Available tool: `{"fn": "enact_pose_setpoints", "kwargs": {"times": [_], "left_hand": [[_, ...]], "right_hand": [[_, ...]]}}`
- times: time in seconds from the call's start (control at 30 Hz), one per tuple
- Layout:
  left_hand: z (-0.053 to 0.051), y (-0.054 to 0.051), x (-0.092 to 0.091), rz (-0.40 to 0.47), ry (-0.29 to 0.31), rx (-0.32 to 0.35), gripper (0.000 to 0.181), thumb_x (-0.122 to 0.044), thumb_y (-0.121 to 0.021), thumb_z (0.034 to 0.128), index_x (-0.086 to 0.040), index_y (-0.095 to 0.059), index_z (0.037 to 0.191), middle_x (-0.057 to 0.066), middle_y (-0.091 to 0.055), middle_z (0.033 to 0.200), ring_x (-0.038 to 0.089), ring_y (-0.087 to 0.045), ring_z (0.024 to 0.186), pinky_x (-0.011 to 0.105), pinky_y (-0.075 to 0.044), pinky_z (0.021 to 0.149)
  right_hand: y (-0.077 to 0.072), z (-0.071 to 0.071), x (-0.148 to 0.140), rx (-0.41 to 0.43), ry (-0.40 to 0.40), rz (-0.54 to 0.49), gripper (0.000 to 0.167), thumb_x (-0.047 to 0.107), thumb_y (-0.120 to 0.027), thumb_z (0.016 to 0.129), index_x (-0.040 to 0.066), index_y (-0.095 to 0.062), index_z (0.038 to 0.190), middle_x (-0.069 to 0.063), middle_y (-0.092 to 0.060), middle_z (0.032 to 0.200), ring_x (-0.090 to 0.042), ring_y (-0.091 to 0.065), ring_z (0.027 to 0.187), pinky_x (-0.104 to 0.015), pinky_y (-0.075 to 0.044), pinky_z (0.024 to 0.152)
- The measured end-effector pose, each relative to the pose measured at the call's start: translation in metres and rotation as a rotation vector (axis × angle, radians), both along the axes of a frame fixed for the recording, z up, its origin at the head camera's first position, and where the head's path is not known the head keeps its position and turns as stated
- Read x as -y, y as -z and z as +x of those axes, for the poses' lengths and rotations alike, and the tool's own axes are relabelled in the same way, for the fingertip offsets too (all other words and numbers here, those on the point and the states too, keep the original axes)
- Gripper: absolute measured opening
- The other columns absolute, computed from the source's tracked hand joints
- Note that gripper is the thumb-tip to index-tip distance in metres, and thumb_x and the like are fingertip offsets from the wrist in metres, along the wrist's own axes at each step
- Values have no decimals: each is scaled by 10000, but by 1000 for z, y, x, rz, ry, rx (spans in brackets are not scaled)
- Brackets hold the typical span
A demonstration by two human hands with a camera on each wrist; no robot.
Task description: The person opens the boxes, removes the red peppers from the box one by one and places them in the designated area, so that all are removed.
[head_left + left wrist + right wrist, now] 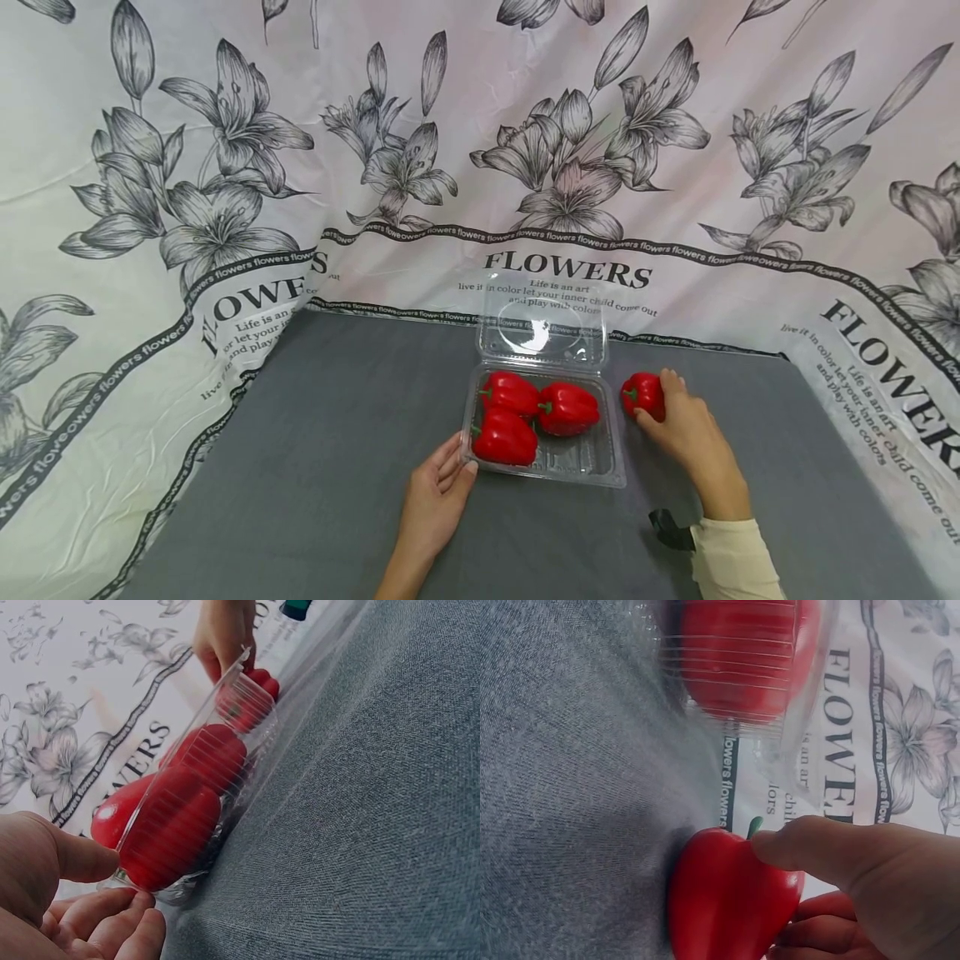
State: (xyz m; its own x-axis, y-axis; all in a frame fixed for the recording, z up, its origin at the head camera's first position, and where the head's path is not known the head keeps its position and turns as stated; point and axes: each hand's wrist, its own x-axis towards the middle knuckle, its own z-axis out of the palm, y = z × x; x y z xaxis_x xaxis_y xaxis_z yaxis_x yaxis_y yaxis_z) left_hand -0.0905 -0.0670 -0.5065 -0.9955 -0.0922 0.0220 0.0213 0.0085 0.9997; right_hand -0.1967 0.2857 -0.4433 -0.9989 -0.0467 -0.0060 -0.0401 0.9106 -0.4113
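A clear plastic clamshell container stands on the grey cloth with its lid folded back. Inside lie three red bell peppers with green stems, one at back left, one at front left and one at right. At the container's front left corner, my left hand pinches the rim between thumb and fingers. Just right of the container, my right hand grips another red bell pepper, which rests on the cloth. Its thumb lies by the stem, with fingers round the far side.
Grey cloth covers the table. A white curtain printed with black flowers and lettering hangs behind and along both sides. Near the right wrist, a dark strap-like object sticks out from the cream sleeve.
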Motion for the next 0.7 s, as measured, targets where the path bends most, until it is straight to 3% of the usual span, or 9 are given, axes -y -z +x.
{"fn": "enact_pose_setpoints", "kwargs": {"times": [0.23, 0.37, 0.5, 0.7], "left_hand": [[-1, 0, 0, -3, -6, 1, 519, -130, -717, 1022, 17, -565, 1496, 194, -620, 1456, 295, -607, 1338, 297, -540, 1030], [-1, 0, -1, 3, -7, 1, 514, -131, -718, 1022, 7, -570, 1494, 187, -626, 1452, 288, -612, 1334, 285, -541, 1027], [-1, 0, -1, 4, -7, -5, 515, -130, -718, 1022, 14, -568, 1493, 189, -627, 1449, 287, -613, 1330, 278, -545, 1019], [-1, 1, 0, 6, -11, -6, 512, -111, -716, 1020, 26, -566, 1490, 190, -627, 1445, 289, -617, 1325, 248, -547, 1000]], "right_hand": [[-12, 4, 4, -23, -13, -18, 898, 231, -723, 979, -122, -201, 1619, -418, -258, 1620, -663, -399, 1369, -761, -470, 992], [-25, 9, 15, -82, -42, -40, 829, 240, -689, 1006, -61, -245, 1638, -357, -262, 1658, -638, -451, 1355, -745, -484, 1001], [-36, 14, 30, -143, -129, -71, 798, 224, -708, 1009, -17, -288, 1644, -348, -315, 1640, -591, -537, 1315, -670, -559, 951], [-34, 17, 49, -192, -287, -69, 791, 207, -741, 992, 5, -333, 1638, -309, -417, 1603, -485, -642, 1239, -646, -554, 980]]}}
